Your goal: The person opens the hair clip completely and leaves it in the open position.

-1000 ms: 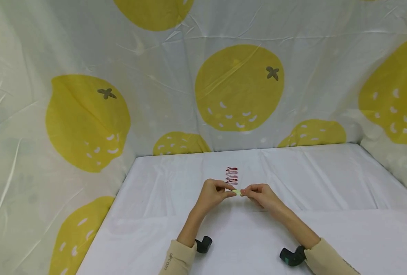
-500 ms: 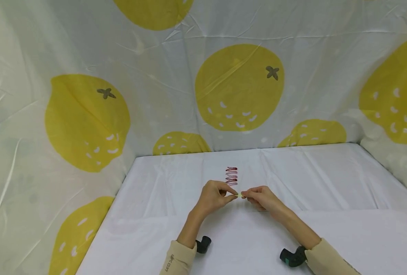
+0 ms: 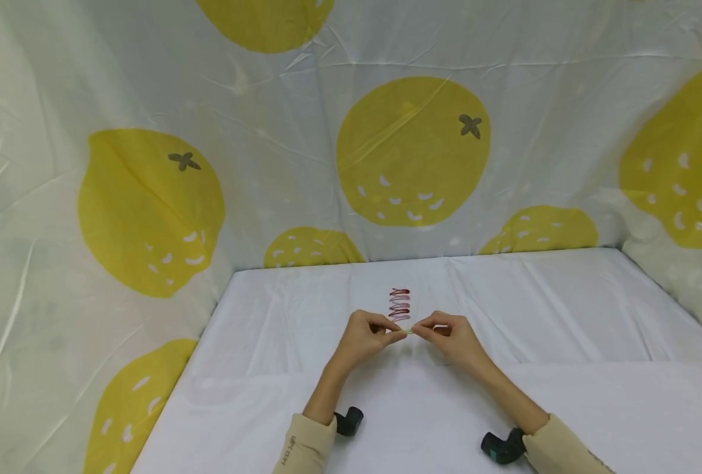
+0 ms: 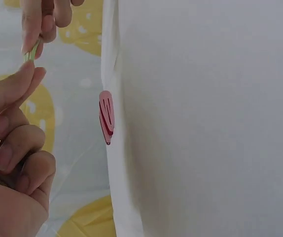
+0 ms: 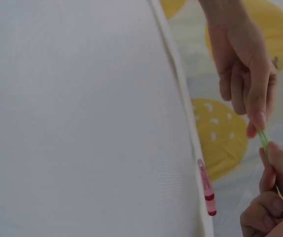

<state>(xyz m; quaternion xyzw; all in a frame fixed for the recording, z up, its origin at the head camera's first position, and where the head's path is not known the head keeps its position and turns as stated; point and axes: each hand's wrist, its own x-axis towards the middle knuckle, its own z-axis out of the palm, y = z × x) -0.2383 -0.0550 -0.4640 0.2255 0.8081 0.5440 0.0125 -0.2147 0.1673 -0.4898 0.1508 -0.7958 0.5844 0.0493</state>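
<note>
A small light green hair clip is pinched at one end by my left hand and at the other by my right hand, above the middle of the table. In the left wrist view the green clip shows edge-on between both sets of fingertips; most of it is covered. Just beyond the hands, a column of several red and pink snap hair clips lies on the white cloth. From the wrists those clips appear overlapped in line.
A white cloth covers the table. Behind and beside it hangs a lemon-patterned curtain. A black wrist device sits by the left sleeve, another black device by the right sleeve.
The green clip has turned from showing its flat face to edge-on. My right hand has risen slightly and shifted left, closer to the left hand. The red and pink clips have not moved.
</note>
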